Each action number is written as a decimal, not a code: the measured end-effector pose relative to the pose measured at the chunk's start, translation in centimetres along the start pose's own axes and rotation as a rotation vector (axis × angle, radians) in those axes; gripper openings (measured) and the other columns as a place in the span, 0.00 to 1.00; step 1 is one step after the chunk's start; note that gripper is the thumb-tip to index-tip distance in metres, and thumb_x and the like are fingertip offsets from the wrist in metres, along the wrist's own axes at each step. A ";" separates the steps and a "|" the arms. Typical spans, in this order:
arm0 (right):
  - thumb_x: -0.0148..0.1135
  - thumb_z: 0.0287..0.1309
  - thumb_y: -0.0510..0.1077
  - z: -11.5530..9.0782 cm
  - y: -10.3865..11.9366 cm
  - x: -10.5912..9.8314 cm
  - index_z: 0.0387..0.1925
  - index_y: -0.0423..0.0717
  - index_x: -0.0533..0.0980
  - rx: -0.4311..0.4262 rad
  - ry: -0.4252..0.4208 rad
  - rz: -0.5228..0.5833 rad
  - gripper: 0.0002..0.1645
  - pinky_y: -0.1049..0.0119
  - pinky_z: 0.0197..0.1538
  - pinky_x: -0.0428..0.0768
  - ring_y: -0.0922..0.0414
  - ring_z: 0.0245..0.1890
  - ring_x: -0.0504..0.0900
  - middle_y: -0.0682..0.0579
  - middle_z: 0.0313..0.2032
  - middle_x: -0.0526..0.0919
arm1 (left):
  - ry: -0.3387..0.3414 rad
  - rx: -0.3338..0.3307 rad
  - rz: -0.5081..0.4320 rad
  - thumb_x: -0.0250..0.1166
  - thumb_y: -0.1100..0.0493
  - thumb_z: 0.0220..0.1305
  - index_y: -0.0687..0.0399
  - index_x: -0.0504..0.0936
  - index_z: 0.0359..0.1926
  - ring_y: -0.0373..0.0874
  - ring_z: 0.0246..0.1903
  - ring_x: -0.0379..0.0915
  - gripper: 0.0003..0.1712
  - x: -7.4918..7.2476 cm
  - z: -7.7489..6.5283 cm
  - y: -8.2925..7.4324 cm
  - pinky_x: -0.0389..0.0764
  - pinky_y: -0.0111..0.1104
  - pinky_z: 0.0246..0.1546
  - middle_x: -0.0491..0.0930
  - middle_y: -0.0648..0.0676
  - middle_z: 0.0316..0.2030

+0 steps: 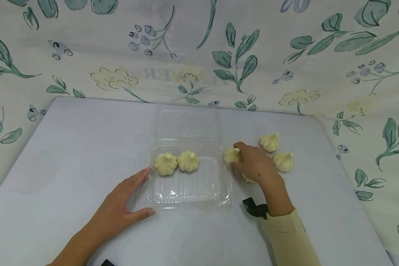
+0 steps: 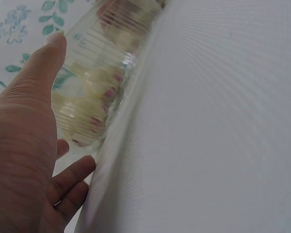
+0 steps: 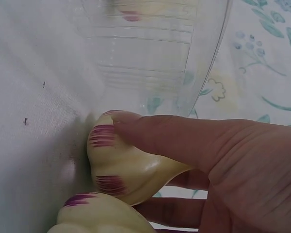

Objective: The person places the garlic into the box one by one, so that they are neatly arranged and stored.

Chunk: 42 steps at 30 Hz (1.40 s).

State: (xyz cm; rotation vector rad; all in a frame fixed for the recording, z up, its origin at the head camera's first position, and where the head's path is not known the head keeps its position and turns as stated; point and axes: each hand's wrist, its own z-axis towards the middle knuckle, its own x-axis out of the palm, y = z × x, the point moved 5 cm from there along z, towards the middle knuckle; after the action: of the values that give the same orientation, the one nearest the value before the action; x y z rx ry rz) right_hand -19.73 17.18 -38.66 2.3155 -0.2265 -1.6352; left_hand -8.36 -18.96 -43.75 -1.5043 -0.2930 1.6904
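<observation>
Between thumb and fingers, my right hand (image 1: 255,162) grips a pale garlic bulb (image 1: 232,155) with purple streaks, just right of a clear plastic clamshell box (image 1: 189,188). A second bulb (image 3: 102,216) lies beside the held one in the right wrist view, mostly hidden under the hand in the head view. Inside the box, two garlic bulbs (image 1: 166,164) (image 1: 188,161) sit side by side at the back left. My left hand (image 1: 119,207) is spread at the box's left side, fingertips right at its edge, thumb near the front corner, holding nothing.
Two more garlic bulbs (image 1: 269,142) (image 1: 283,162) lie right of the right hand. The box's lid (image 1: 187,123) is folded back toward the far edge of the white table (image 1: 79,147). A floral cloth (image 1: 193,48) hangs behind.
</observation>
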 end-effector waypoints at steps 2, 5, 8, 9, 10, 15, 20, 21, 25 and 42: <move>0.70 0.67 0.51 0.0 0.0 0.1 0.74 0.47 0.69 0.005 0.003 0.002 0.38 0.43 0.54 0.81 0.46 0.52 0.82 0.42 0.57 0.84 | -0.001 0.001 0.002 0.85 0.45 0.49 0.41 0.60 0.82 0.41 0.69 0.66 0.62 0.0 0.0 0.0 0.51 0.17 0.68 0.67 0.45 0.75; 0.71 0.66 0.52 0.0 0.0 0.2 0.74 0.46 0.69 0.007 0.000 0.003 0.39 0.45 0.52 0.82 0.47 0.50 0.82 0.42 0.55 0.85 | -0.003 0.002 0.003 0.85 0.46 0.49 0.41 0.61 0.82 0.41 0.69 0.66 0.62 0.1 -0.1 -0.1 0.51 0.17 0.68 0.67 0.45 0.75; 0.72 0.65 0.52 0.1 0.0 0.2 0.73 0.45 0.70 0.002 -0.009 -0.005 0.40 0.46 0.50 0.82 0.49 0.46 0.82 0.43 0.52 0.86 | -0.005 0.002 0.005 0.85 0.46 0.49 0.42 0.61 0.82 0.41 0.69 0.66 0.63 0.1 -0.1 -0.2 0.51 0.17 0.68 0.67 0.45 0.75; 0.72 0.65 0.52 0.0 0.0 0.2 0.73 0.45 0.70 0.000 -0.011 -0.008 0.40 0.46 0.49 0.82 0.49 0.45 0.82 0.44 0.51 0.86 | -0.005 0.000 0.005 0.85 0.46 0.49 0.41 0.61 0.82 0.41 0.69 0.66 0.63 0.1 -0.1 -0.2 0.51 0.17 0.68 0.67 0.45 0.75; 0.72 0.65 0.52 0.0 0.0 0.2 0.73 0.44 0.70 -0.002 -0.014 -0.011 0.40 0.47 0.48 0.82 0.49 0.44 0.82 0.45 0.48 0.86 | -0.005 -0.002 0.005 0.85 0.46 0.49 0.41 0.61 0.82 0.41 0.69 0.66 0.63 0.1 -0.1 -0.3 0.51 0.16 0.68 0.67 0.45 0.75; 0.72 0.64 0.54 -0.1 0.0 -0.3 0.71 0.42 0.72 -0.020 -0.053 -0.034 0.39 0.42 0.50 0.82 0.47 0.41 0.83 0.46 0.41 0.86 | -0.001 -0.007 0.002 0.85 0.46 0.49 0.41 0.61 0.82 0.41 0.69 0.66 0.62 0.2 -0.2 -0.4 0.51 0.16 0.68 0.67 0.45 0.75; 0.72 0.63 0.55 -0.6 0.1 -1.1 0.71 0.42 0.71 -0.023 -0.072 -0.022 0.40 0.47 0.43 0.83 0.46 0.43 0.83 0.42 0.49 0.86 | -0.002 -0.002 0.002 0.85 0.46 0.49 0.42 0.61 0.82 0.40 0.70 0.65 0.62 0.2 -0.3 -0.5 0.51 0.17 0.68 0.67 0.46 0.75; 0.71 0.63 0.55 -0.7 0.1 -1.3 0.71 0.42 0.71 -0.023 -0.074 -0.015 0.41 0.48 0.43 0.83 0.46 0.44 0.83 0.41 0.50 0.86 | -0.003 -0.003 0.002 0.85 0.46 0.49 0.42 0.61 0.82 0.40 0.70 0.65 0.62 0.2 -0.3 -0.5 0.51 0.16 0.68 0.67 0.46 0.75; 0.71 0.63 0.56 -1.2 0.1 -1.8 0.72 0.42 0.70 -0.028 -0.088 0.004 0.42 0.45 0.47 0.83 0.43 0.50 0.83 0.39 0.55 0.84 | -0.006 -0.008 0.004 0.85 0.47 0.49 0.41 0.60 0.82 0.40 0.69 0.66 0.63 0.3 -0.3 -0.5 0.51 0.16 0.68 0.68 0.46 0.74; 0.70 0.65 0.57 -2.5 0.1 -3.2 0.74 0.44 0.68 -0.018 -0.139 0.079 0.42 0.46 0.48 0.83 0.43 0.54 0.82 0.41 0.57 0.83 | -0.018 -0.006 -0.026 0.86 0.48 0.49 0.40 0.60 0.82 0.39 0.65 0.69 0.63 0.3 -0.5 -0.8 0.53 0.17 0.67 0.73 0.48 0.71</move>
State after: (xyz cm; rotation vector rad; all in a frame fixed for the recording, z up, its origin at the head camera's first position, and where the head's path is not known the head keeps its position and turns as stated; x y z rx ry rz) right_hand -18.49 18.44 -34.99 2.1534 -0.3278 -1.7519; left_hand -7.52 -18.40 -43.61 -1.4845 -0.3256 1.6845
